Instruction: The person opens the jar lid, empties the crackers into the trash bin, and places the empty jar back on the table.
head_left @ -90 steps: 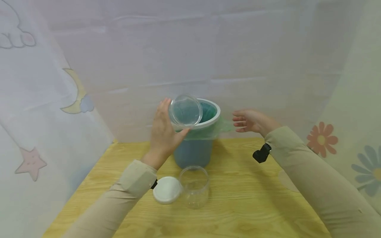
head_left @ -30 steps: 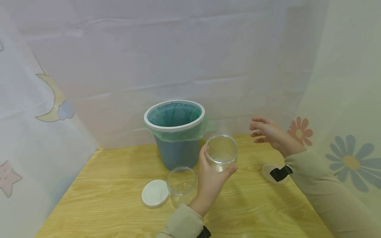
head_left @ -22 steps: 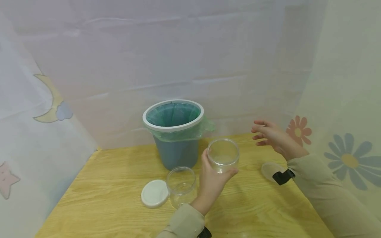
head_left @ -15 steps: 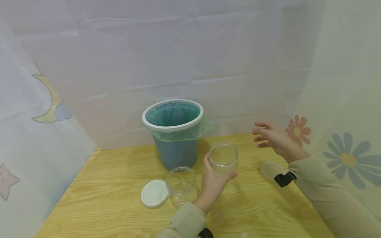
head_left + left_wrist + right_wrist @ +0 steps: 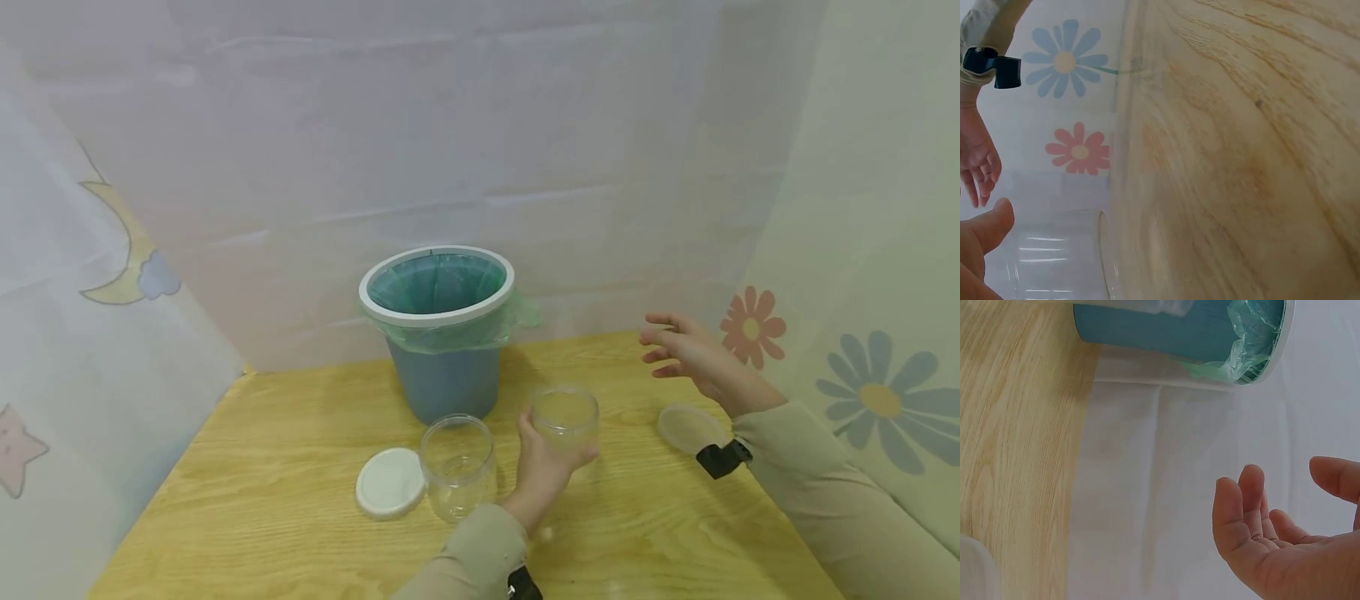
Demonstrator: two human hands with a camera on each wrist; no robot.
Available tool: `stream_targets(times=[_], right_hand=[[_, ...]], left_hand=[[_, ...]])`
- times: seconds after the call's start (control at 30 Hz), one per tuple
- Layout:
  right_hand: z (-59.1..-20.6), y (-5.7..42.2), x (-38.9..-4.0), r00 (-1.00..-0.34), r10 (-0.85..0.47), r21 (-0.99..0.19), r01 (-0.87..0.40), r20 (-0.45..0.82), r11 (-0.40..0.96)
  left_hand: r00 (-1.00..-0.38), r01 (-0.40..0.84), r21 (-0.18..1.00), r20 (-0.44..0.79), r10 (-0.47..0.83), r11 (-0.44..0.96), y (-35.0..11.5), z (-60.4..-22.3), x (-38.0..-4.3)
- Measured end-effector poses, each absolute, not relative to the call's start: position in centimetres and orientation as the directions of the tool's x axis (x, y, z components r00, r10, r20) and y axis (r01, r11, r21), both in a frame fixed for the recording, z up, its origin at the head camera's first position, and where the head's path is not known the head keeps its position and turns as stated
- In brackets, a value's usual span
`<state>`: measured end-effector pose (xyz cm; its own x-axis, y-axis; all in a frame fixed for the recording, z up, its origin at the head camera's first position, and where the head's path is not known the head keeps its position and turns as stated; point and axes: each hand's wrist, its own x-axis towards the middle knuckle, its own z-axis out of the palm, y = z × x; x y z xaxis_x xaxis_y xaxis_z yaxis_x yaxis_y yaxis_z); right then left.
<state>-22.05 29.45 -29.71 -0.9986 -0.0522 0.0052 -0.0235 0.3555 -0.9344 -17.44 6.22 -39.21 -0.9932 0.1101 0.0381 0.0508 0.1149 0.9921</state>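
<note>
My left hand grips a clear plastic jar by its side, thumb in front and fingers behind. The jar is upright, its mouth facing up, low over the table; the left wrist view shows its clear wall beside my thumb. My right hand hovers at the right with loosely bent fingers and nothing in them; the right wrist view shows its palm bare. A second clear jar stands on the table left of my left hand, next to a white lid. A translucent lid lies below my right hand.
Behind the jars stands a blue-grey trash bin with a white rim and a green bag folded over its edge. The wood-grain table meets pale cloth walls at the back and sides.
Three seconds ago my left hand held the jar tipped at the bin's mouth. It has since brought the jar right and down, now upright near the table. My right hand stays raised and holds nothing.
</note>
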Motion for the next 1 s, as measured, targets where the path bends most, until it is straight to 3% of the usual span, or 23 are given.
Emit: stream_targets(times=[0.2, 0.7, 1.0], right_hand=[[-30.2, 29.6, -21.8, -0.998, -0.057, -0.937, -0.034, 0.016, 0.348], [-30.7, 29.7, -21.7, -0.997, -0.076, -0.934, -0.028, 0.001, 0.356], [-30.6, 29.4, -21.2, -0.997, -0.080, -0.904, -0.054, 0.022, 0.423]], left_hand=[[-0.993, -0.004, 0.998, -0.012, 0.117, 0.071, 6.2, -40.0, -17.6], [-0.988, -0.099, 0.987, -0.112, 0.108, 0.126, 6.1, -40.5, -18.1], [-0.973, -0.128, 0.961, -0.170, 0.157, 0.243, 5.9, -39.3, -17.2]])
